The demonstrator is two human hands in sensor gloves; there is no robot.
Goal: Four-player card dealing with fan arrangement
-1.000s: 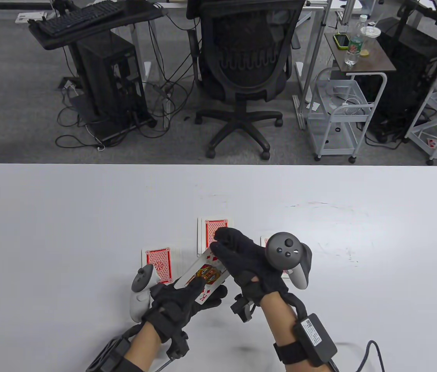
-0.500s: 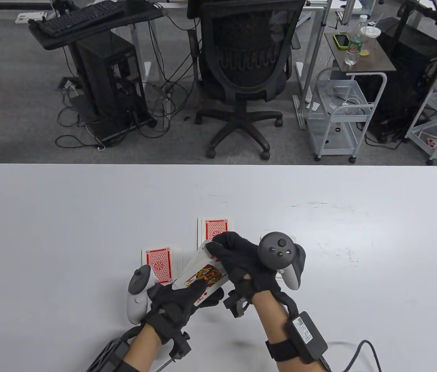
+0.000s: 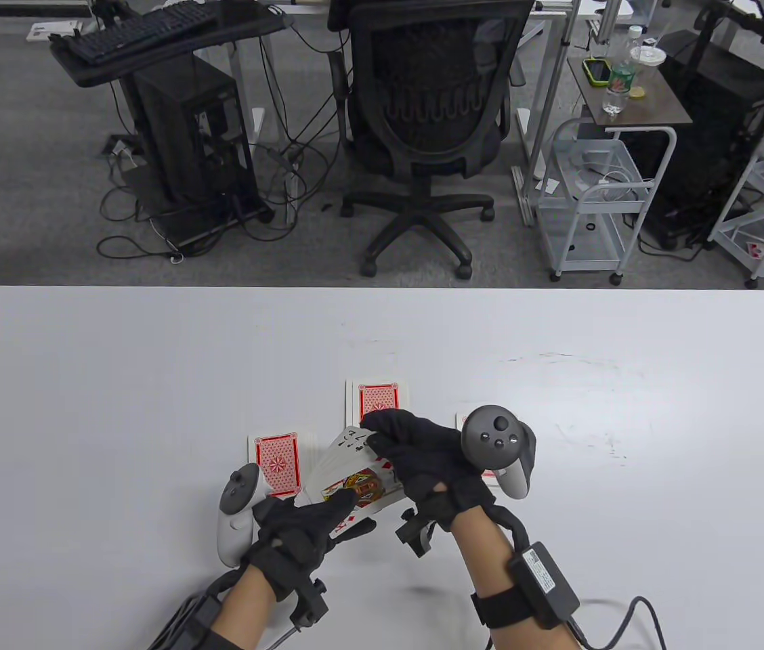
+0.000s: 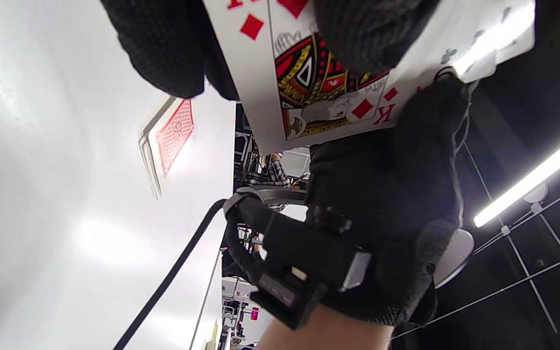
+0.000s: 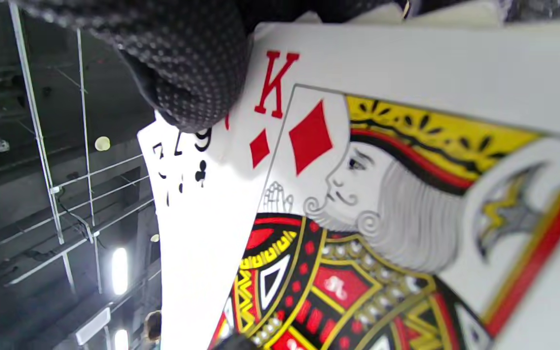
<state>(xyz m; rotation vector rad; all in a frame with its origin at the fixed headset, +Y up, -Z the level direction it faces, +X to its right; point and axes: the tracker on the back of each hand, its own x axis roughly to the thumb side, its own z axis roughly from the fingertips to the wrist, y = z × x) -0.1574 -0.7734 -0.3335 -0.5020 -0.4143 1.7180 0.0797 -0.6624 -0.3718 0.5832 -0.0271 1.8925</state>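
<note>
Table view: low centre, the black-gloved left hand point(image 3: 307, 528) grips a face-up fan of playing cards point(image 3: 348, 470); the black-gloved right hand point(image 3: 422, 460) pinches its top edge. 3 red-backed card piles lie on the white table point(image 3: 118, 379) around them.

Left wrist view: the king of diamonds point(image 4: 319, 82) fills the top.

Right wrist view: black-gloved fingertips point(image 5: 187, 73) press the fan's upper-left corner.
</note>
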